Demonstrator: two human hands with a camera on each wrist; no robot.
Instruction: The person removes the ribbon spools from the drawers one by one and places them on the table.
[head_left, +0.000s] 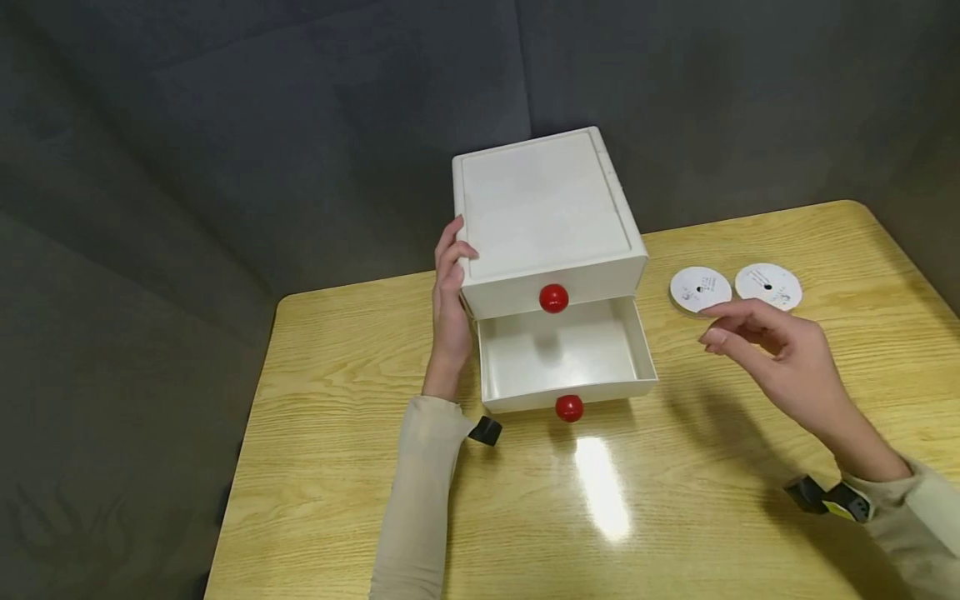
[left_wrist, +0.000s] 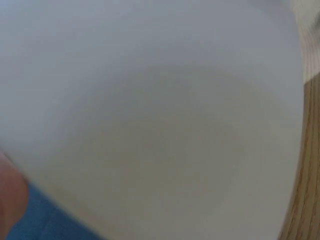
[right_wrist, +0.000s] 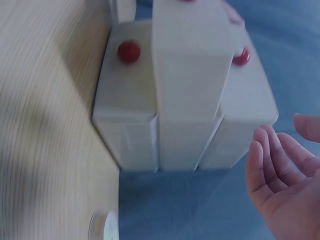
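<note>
A white drawer cabinet with red knobs stands on the table, one drawer pulled out and bare inside. In the right wrist view this is the middle of three tiers, with the bottom drawer pushed in. My left hand rests against the cabinet's left side, fingertips at its top edge. White cabinet surface fills most of the left wrist view, with a fingertip at its edge. My right hand hovers right of the drawer, fingers loosely bent, holding nothing.
Two white ribbon-like spools with printed labels lie flat right of the cabinet, just beyond my right hand. The wooden table ends at a dark curtain behind the cabinet.
</note>
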